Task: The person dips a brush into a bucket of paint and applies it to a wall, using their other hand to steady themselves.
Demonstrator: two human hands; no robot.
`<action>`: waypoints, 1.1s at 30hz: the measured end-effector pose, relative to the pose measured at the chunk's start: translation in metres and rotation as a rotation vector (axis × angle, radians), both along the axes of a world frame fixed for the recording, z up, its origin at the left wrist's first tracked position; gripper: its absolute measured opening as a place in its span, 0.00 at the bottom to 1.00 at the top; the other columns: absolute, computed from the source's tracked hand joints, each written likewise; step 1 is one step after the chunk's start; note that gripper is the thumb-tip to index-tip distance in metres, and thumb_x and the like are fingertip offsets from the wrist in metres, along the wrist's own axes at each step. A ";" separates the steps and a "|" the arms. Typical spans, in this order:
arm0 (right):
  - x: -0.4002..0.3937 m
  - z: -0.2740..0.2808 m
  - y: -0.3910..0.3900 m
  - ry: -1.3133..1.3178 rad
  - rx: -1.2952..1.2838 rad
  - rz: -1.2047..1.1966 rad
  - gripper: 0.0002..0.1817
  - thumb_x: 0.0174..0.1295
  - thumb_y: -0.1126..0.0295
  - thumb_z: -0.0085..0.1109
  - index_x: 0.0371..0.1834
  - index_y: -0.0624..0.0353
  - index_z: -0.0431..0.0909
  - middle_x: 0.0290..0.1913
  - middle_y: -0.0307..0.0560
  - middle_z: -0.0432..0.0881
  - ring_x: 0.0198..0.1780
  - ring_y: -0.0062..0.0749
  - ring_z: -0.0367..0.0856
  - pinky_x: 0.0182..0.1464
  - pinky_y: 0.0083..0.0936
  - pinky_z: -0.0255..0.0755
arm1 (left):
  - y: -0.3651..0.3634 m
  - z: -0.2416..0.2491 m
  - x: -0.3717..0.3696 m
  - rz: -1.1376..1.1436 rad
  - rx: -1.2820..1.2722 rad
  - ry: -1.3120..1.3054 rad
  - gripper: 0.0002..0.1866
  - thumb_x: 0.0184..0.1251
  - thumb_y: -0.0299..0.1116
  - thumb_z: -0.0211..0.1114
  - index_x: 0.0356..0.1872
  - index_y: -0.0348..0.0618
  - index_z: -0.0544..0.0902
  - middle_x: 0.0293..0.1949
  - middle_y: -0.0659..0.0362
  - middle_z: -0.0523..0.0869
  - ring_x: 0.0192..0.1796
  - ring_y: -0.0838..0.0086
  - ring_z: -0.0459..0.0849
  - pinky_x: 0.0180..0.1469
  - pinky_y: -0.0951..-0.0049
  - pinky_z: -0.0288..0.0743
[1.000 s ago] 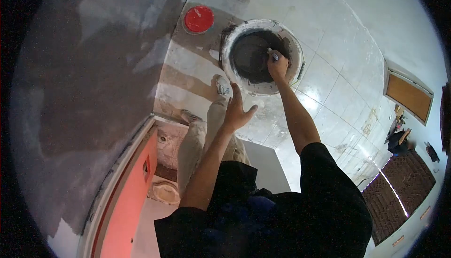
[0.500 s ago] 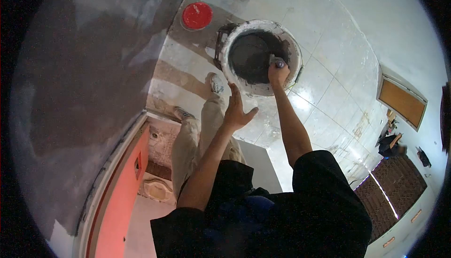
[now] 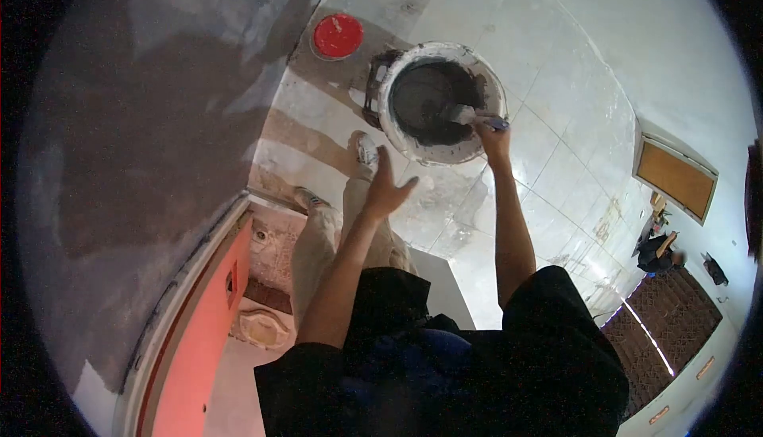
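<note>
My right hand is closed round the dark handle of a putty knife, at the right rim of a round white tub. The knife's grey-smeared blade points left over the dark grey wet paste inside. Splashes of the same paste coat the tub's inner wall and rim. My left hand holds nothing; its thumb and fingers are spread, below the tub and in front of my legs.
A red-lidded bucket stands left of the tub by the grey-coated wall. A pink door is at lower left. Pale floor tiles extend right, toward a person in dark clothing and a framed brown panel.
My right hand has shifted right to the tub's rim, and the knife has turned so its blade shows, pointing left. My left hand has lowered slightly and moved left, away from the tub.
</note>
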State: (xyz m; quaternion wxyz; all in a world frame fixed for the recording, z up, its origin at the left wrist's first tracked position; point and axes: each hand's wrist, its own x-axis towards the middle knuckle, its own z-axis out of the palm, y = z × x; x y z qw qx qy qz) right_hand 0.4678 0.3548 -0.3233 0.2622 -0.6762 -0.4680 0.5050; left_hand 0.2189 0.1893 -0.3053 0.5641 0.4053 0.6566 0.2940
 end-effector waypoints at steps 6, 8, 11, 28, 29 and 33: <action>0.004 0.044 -0.005 0.008 0.332 0.084 0.14 0.58 0.72 0.75 0.45 0.65 0.86 0.42 0.46 0.89 0.41 0.26 0.84 0.47 0.25 0.77 | -0.044 -0.014 -0.079 0.151 -0.146 0.200 0.38 0.65 0.41 0.71 0.73 0.37 0.66 0.75 0.40 0.63 0.77 0.48 0.60 0.77 0.58 0.57; -0.012 0.031 -0.011 -0.201 0.351 0.123 0.05 0.62 0.74 0.69 0.38 0.64 0.86 0.28 0.39 0.83 0.33 0.20 0.75 0.37 0.25 0.71 | -0.070 -0.010 -0.106 0.197 -0.172 0.243 0.34 0.65 0.40 0.70 0.69 0.38 0.72 0.72 0.42 0.67 0.74 0.48 0.66 0.75 0.57 0.61; -0.048 0.017 -0.016 -0.250 0.381 0.320 0.07 0.59 0.73 0.72 0.39 0.62 0.86 0.33 0.51 0.87 0.36 0.36 0.86 0.41 0.31 0.76 | -0.115 0.000 -0.144 0.237 -0.199 0.293 0.30 0.66 0.41 0.70 0.65 0.37 0.76 0.68 0.42 0.72 0.69 0.48 0.72 0.71 0.57 0.66; -0.044 -0.043 -0.025 0.060 0.537 -0.289 0.11 0.69 0.69 0.59 0.40 0.67 0.84 0.37 0.44 0.84 0.40 0.32 0.80 0.44 0.32 0.75 | -0.239 0.149 -0.170 0.791 0.122 0.587 0.20 0.69 0.38 0.67 0.58 0.41 0.82 0.59 0.45 0.83 0.62 0.53 0.81 0.65 0.58 0.72; -0.046 -0.036 -0.025 0.028 0.531 -0.257 0.11 0.68 0.68 0.60 0.41 0.68 0.83 0.38 0.45 0.84 0.40 0.33 0.80 0.44 0.32 0.75 | -0.239 0.160 -0.176 0.830 0.178 0.604 0.19 0.69 0.37 0.67 0.58 0.42 0.82 0.59 0.45 0.83 0.61 0.51 0.81 0.65 0.58 0.73; -0.060 -0.001 -0.015 0.005 0.560 -0.174 0.15 0.67 0.65 0.63 0.44 0.69 0.83 0.39 0.48 0.84 0.42 0.36 0.81 0.47 0.35 0.76 | -0.241 0.208 -0.204 0.971 0.359 0.668 0.19 0.68 0.36 0.68 0.58 0.44 0.82 0.58 0.44 0.84 0.59 0.49 0.82 0.63 0.56 0.74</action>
